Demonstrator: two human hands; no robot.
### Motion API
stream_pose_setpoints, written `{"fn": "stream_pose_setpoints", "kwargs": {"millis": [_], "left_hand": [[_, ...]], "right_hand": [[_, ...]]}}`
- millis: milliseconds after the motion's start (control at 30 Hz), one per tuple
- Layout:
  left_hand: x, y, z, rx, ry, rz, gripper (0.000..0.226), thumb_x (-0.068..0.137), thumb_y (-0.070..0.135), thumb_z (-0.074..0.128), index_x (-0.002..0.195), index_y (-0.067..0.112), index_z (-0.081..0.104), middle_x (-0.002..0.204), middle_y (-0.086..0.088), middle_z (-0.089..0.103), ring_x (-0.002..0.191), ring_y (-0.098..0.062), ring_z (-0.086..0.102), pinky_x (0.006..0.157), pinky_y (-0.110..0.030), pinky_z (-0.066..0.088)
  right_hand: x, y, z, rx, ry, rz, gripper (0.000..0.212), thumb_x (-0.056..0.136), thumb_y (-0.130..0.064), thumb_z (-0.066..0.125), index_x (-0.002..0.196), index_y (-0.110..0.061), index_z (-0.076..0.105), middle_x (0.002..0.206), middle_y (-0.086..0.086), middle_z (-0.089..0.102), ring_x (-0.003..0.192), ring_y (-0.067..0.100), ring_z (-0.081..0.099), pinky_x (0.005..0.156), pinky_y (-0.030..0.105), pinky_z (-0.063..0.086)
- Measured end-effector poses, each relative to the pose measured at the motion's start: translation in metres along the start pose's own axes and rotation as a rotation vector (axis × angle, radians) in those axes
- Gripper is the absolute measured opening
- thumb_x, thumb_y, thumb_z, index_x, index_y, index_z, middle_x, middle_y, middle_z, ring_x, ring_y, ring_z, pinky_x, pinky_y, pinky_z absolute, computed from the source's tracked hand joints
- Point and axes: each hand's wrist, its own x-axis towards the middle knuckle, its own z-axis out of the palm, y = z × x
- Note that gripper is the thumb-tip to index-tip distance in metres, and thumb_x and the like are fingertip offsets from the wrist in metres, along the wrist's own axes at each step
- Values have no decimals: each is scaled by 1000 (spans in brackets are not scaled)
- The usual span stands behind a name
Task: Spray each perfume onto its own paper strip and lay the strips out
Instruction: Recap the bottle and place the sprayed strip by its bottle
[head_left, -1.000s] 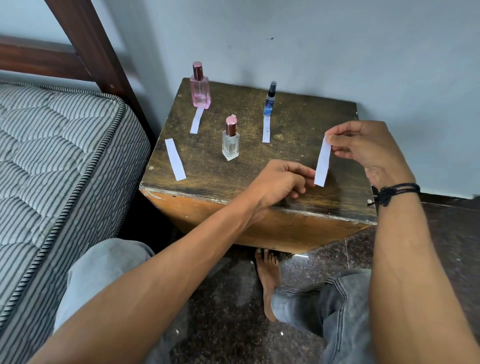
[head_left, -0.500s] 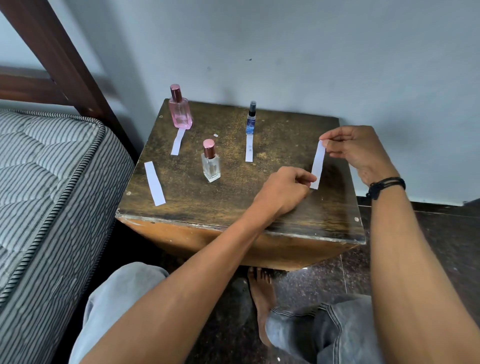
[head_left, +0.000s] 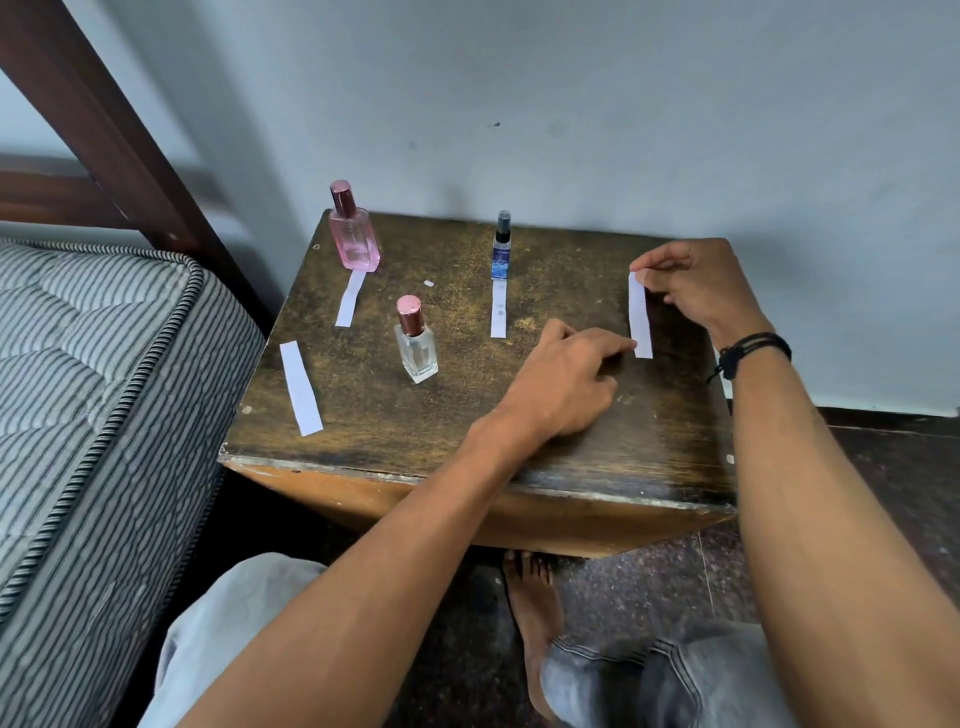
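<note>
Right hand: the right hand (head_left: 696, 291) pinches the far end of a white paper strip (head_left: 639, 317) between thumb and fingertips, over the right side of the wooden table (head_left: 571, 441); a dark cord bracelet (head_left: 748, 353) sits on its wrist
Left hand: the left hand (head_left: 566, 379) reaches across from the near side, fingers curled and pressed together, fingertips at the near end of the same strip; whether they grip the paper or only touch its edge cannot be told
Held strip: it runs front to back, far end in the right hand, near end at the tabletop beside the left fingertips (whether it lies flat on the wood is unclear)
Pink bottle: the tall pink perfume bottle (head_left: 354, 234) stands upright at the far left corner, cap on; a short strip (head_left: 350, 299) lies just in front of it
Blue bottle: the slim blue spray bottle (head_left: 501, 249) stands upright at the far middle near the wall; a strip (head_left: 498, 309) lies directly in front of it, faint marks on the paper
Clear bottle: the small clear bottle (head_left: 415, 345) with a rose cap stands between the two rows, nearer the front, with no strip touching it
Loose strip: one longer strip (head_left: 301, 387) lies alone near the left edge, well apart from the bottles
Surroundings: a striped mattress (head_left: 93, 395) sits left of the table; a bare foot (head_left: 532, 613) rests on the dark floor below
</note>
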Motion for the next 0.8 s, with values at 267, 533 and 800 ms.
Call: {"fn": "stream_pose_setpoints", "kwargs": {"millis": [267,533,800], "left_hand": [[6,-1,8,91,-17,41,55,96,15,50,149,28,46,153,12,47,106,-15,28,106,-39,34],[6,0,11,148,-15,53,51,99,21,46,149,33,46,155,19,42,108,-14,28,105,-37,33],[6,-3,12,191,-14,94,47,100,24,46,146,33,50,155,22,41,105,-13,25,101,-35,33]], "right_hand": [[7,14,0,-38,49,-29,20,90,-12,74,84,-31,75,88,-4,74,87,11,66,80,30,52],[6,19,-3,-94,36,-22,14,92,-13,73,92,-26,77,94,0,75,94,15,68,92,39,58],[5,18,-5,-100,30,-9,14,92,-13,72,92,-26,77,95,0,75,92,15,67,93,39,58]]}}
